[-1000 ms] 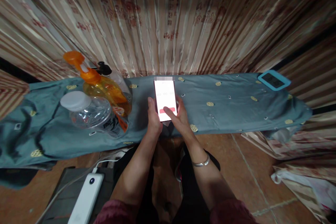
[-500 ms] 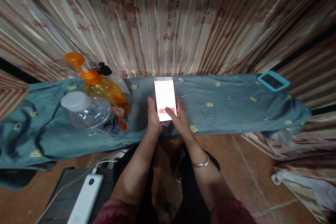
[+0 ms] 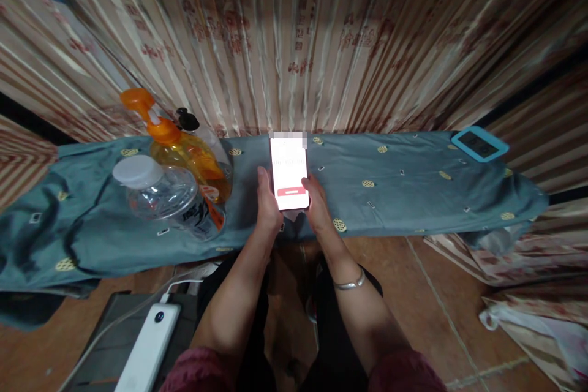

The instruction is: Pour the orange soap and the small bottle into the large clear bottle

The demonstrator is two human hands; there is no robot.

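Lower left of the frame: a white, oblong power bank (image 3: 149, 349) lay on a dark grey surface, a white cable plugged into its upper end. Left of centre, on a grey-green cloth with yellow pineapple prints (image 3: 114, 245), stood a clear plastic bottle with a white cap (image 3: 177, 199); just behind it, an amber-filled bottle with an orange pump head (image 3: 186, 159), and beside that a clear bottle with a black pump (image 3: 188, 119), partly hidden. Centre: the left hand (image 3: 269, 202) was partly curled along the left edge of a slim phone with a bright white screen (image 3: 290, 168), thumb upright; its other fingers were mostly hidden. The phone was held between both hands. The right hand (image 3: 318, 205) was half closed around the lower right edge, thumb tip at the right end of the red on-screen bar; contact with the glass could not be told. Right: a light-blue-framed digital clock (image 3: 481, 144) rested on the cloth's far end
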